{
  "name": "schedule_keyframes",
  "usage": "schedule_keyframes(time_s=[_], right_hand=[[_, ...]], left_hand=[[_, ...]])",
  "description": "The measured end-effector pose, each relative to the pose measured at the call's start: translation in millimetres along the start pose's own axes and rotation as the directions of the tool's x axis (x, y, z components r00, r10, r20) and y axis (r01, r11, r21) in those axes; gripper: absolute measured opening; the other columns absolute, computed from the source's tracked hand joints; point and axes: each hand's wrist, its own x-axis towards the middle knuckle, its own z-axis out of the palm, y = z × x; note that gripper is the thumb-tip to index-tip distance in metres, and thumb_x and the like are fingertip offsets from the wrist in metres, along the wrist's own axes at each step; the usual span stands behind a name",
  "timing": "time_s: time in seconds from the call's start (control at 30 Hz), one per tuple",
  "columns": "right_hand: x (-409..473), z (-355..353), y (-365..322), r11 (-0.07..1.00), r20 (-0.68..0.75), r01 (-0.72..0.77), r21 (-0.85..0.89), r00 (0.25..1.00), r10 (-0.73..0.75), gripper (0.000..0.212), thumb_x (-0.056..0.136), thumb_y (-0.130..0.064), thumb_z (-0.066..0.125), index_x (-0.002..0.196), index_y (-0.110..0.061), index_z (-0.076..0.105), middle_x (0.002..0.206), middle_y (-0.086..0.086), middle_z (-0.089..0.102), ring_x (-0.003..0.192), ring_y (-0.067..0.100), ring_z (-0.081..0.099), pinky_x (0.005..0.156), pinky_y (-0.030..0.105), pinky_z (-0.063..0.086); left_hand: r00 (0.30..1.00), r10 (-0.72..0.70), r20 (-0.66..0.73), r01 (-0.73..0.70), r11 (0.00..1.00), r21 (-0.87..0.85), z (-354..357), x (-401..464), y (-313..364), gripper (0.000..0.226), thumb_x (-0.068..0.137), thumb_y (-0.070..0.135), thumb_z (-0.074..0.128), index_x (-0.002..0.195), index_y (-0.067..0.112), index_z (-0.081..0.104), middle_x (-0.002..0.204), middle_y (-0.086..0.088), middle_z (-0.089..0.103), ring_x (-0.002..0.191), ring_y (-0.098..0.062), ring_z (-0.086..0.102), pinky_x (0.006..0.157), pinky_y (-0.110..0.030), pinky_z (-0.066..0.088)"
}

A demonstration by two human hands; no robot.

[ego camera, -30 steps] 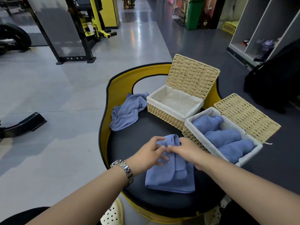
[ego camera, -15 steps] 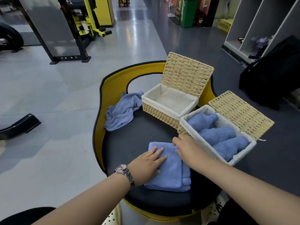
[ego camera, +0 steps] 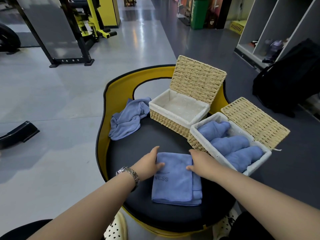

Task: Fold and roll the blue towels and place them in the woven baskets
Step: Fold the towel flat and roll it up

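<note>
Two hands of ours are on one folded blue towel [ego camera: 176,181], which lies flat near the front edge of the round black bench [ego camera: 138,149]. Our left hand [ego camera: 149,164] rests at the left edge of this towel, near its far corner, with the thumb lying on the cloth and the fingers stretched along the side; it grasps nothing. Our right hand [ego camera: 199,161] rests at the far right corner in the same manner, fingers relaxed, thumb on the cloth, also grasping nothing. A metal watch [ego camera: 129,174] is on the left wrist. On the towel we can read the letters "NESS".

Behind the towel, to the right, stands a woven basket [ego camera: 199,142] with white lining and its lid open; three rolled blue towels [ego camera: 230,144] lie side by side inside it. Just beside it, farther back, stands a second woven basket [ego camera: 166,118], also with the lid up, and we see only its white lining inside. To the left of this second basket a crumpled blue towel [ego camera: 126,120] lies at the edge of the bench, against the yellow rim [ego camera: 110,101].
</note>
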Motion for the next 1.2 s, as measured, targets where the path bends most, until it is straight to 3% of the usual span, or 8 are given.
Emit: schedule_keyframes(time_s=[0.2,0.33,0.43,0.6,0.77,1.0,1.1,1.2], right_hand=[[-3,-11,1,0.958,0.142,-0.074,0.277,0.989,0.036,0.032,0.067,-0.035,0.082,0.078,-0.024,0.053,0.076,-0.008,0.056,0.075,0.013,0.056,0.061,0.025,0.042],[-5,-12,4,0.831,0.094,-0.042,0.555,0.995,-0.013,0.031,0.068,-0.029,0.079,0.078,-0.018,0.052,0.071,-0.005,0.051,0.066,0.009,0.048,0.062,0.025,0.039],[-7,-11,6,0.811,0.064,-0.027,0.585,0.998,-0.013,0.042,0.064,-0.031,0.082,0.09,-0.02,0.051,0.08,-0.004,0.055,0.071,0.008,0.05,0.066,0.025,0.042],[-14,-13,4,0.784,-0.047,0.084,0.615,0.996,-0.069,0.035,0.068,-0.019,0.081,0.091,-0.019,0.054,0.081,-0.004,0.057,0.071,0.006,0.049,0.067,0.02,0.043],[-23,-17,0,0.69,-0.117,0.222,0.689,0.974,-0.196,0.019,0.072,0.0,0.064,0.076,-0.013,0.051,0.065,-0.013,0.046,0.06,-0.001,0.039,0.057,0.016,0.034],[-31,1,3,0.828,-0.053,0.43,0.361,0.895,-0.442,0.029,0.062,0.0,0.053,0.072,-0.026,0.06,0.083,-0.004,0.048,0.079,0.008,0.045,0.07,0.022,0.036],[-39,6,4,0.838,-0.035,0.5,0.218,0.862,-0.505,0.031,0.063,0.0,0.048,0.077,-0.025,0.06,0.082,-0.012,0.042,0.081,0.01,0.041,0.068,0.023,0.034],[-47,3,1,0.861,0.011,0.487,0.144,0.87,-0.494,0.023,0.072,-0.013,0.049,0.083,-0.027,0.063,0.087,-0.015,0.042,0.084,0.005,0.037,0.075,0.016,0.03]], left_hand=[[0.983,-0.102,0.153,0.119,0.987,-0.108,-2,2,-8,0.044,0.068,0.032,0.082,0.104,0.015,0.062,0.106,0.0,0.067,0.097,-0.017,0.064,0.088,-0.036,0.054],[0.999,0.013,0.033,-0.008,0.988,-0.152,-10,-5,-11,0.03,0.07,0.024,0.081,0.092,0.017,0.062,0.089,0.005,0.065,0.081,-0.011,0.06,0.072,-0.027,0.051],[0.993,0.079,-0.082,-0.094,0.975,-0.201,-11,-11,-15,0.027,0.073,0.022,0.078,0.09,0.019,0.057,0.086,0.006,0.063,0.075,-0.007,0.056,0.063,-0.017,0.046],[0.99,0.141,0.011,-0.132,0.949,-0.285,-5,-19,-29,0.048,0.066,0.024,0.085,0.103,0.03,0.055,0.103,0.013,0.066,0.095,-0.002,0.063,0.081,-0.026,0.055],[0.964,0.254,-0.078,-0.265,0.933,-0.245,-4,-21,-28,0.02,0.074,0.007,0.07,0.077,0.02,0.056,0.077,0.008,0.061,0.07,-0.002,0.053,0.064,-0.024,0.048],[0.928,0.354,-0.117,-0.345,0.934,0.092,3,-29,-37,0.018,0.077,0.002,0.053,0.072,0.02,0.055,0.087,0.003,0.054,0.083,-0.014,0.048,0.076,-0.021,0.042],[0.917,0.398,-0.029,-0.389,0.907,0.164,4,-35,-39,0.01,0.071,0.003,0.054,0.078,0.009,0.058,0.088,0.005,0.052,0.085,-0.016,0.045,0.072,-0.028,0.035],[0.88,0.46,0.12,-0.474,0.832,0.287,-6,-36,-42,0.029,0.078,0.004,0.046,0.088,0.025,0.064,0.112,0.014,0.049,0.105,-0.009,0.044,0.09,-0.019,0.033]])
